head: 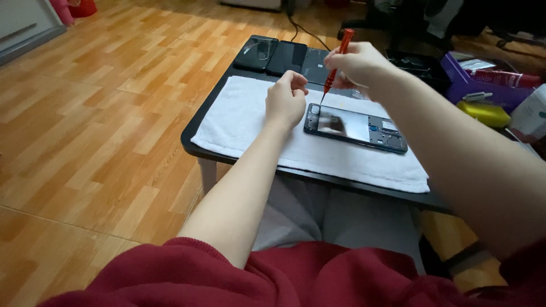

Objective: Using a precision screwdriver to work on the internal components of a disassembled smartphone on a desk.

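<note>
White towel point(244, 122) spread over a small black table point(196, 145); left hand point(286, 101) resting on it, fingers loosely curled, holding nothing, just beside the opened phone point(355, 127) lying flat on the towel. Right hand point(357, 63) closed around a red screwdriver point(338, 59), tip at the phone's upper left corner. Purple tray point(483, 85) at far right.

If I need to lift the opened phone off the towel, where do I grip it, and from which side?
Probably pinch the phone across its long edges near the right end, coming from above. It lies flat on the towel, so nothing can slide under it. The left hand and the screwdriver in the right hand crowd the left end.
</note>
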